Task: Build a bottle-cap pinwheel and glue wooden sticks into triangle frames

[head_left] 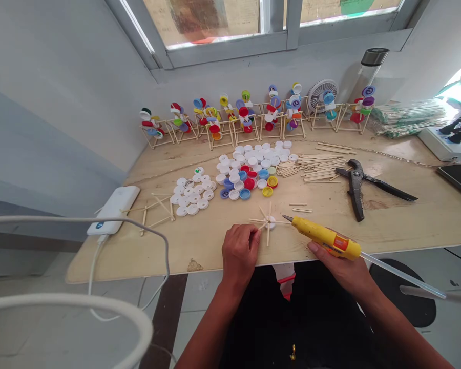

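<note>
A white bottle cap with several thin wooden sticks radiating from it (pixel 268 222) lies near the front edge of the wooden table (pixel 399 220). My left hand (pixel 238 253) rests beside it, fingers curled, fingertips pinching one stick end. My right hand (pixel 340 264) grips a yellow glue gun (pixel 325 237), its nozzle pointing left, close to the cap. A clear glue stick (pixel 403 277) juts from the gun's back.
Piles of white caps (pixel 192 197) and coloured caps (pixel 249 177), loose sticks (pixel 315 165), black pliers (pixel 359 187), a stick frame (pixel 157 210), a white power bank (pixel 113 210), a phone (pixel 459 177). A row of cap-and-stick models (pixel 246 120) and a small fan (pixel 321 95) line the wall.
</note>
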{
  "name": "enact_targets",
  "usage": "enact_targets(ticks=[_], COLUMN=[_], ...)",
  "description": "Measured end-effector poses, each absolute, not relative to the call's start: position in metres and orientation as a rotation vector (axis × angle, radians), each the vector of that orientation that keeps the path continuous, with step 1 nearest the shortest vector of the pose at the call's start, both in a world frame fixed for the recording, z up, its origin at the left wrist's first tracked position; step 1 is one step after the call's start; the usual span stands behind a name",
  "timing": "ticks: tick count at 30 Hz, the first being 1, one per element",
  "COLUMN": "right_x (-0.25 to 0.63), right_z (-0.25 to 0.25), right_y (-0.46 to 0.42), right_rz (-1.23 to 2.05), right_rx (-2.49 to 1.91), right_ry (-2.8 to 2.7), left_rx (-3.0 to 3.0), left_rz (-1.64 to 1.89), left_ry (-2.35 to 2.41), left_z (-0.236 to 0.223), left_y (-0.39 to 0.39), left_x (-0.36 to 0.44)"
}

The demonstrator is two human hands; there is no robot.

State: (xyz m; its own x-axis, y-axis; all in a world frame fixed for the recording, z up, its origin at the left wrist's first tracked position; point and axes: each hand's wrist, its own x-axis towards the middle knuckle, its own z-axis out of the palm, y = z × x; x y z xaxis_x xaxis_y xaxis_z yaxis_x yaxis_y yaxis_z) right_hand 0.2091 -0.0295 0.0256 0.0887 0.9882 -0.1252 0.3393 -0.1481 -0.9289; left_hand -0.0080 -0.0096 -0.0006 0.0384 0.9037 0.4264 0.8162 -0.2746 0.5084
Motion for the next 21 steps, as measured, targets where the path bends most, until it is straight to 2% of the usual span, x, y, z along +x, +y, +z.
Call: enact_targets(ticks=[21], right_x=[0.2099], right_z=[0.0252], right_y=[-0.0321], right_rz=[1.076], right_rx=[-1.637], right_ry=[-1.330], left_rx=[2.166], left_rz=[1.061], left_ry=[1.811], left_z=[-0.0003], left_y=[-0.0095], left_x=[-0.0069])
